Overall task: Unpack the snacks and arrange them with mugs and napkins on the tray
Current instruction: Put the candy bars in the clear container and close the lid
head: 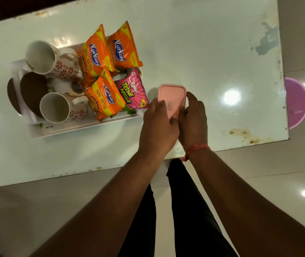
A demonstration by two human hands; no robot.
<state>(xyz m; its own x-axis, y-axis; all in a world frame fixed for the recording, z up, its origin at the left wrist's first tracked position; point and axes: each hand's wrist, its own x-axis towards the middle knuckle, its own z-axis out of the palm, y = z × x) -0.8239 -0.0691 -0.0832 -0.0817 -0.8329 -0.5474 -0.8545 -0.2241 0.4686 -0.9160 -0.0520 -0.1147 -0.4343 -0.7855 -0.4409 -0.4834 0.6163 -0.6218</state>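
A white tray [85, 127] sits on the left of the table. It holds two white mugs with red flower print, one at the back [45, 58] and one at the front [59, 108]. Beside them lie three orange Kurkure packets [95, 54] [124, 46] [102, 97] and a pink Tedhe Medhe packet [132, 90]. White napkins [24, 75] lie under the mugs. Just right of the tray, my left hand [157, 127] and my right hand [192, 119] both grip a pink lidded box [171, 97] from its near end.
The white glossy table [212, 52] has stains near its right and front edges. A dark brown round piece [34, 91] rests in the tray between the mugs. A purple bucket [296, 102] stands on the floor past the table's right edge. My legs are below the front edge.
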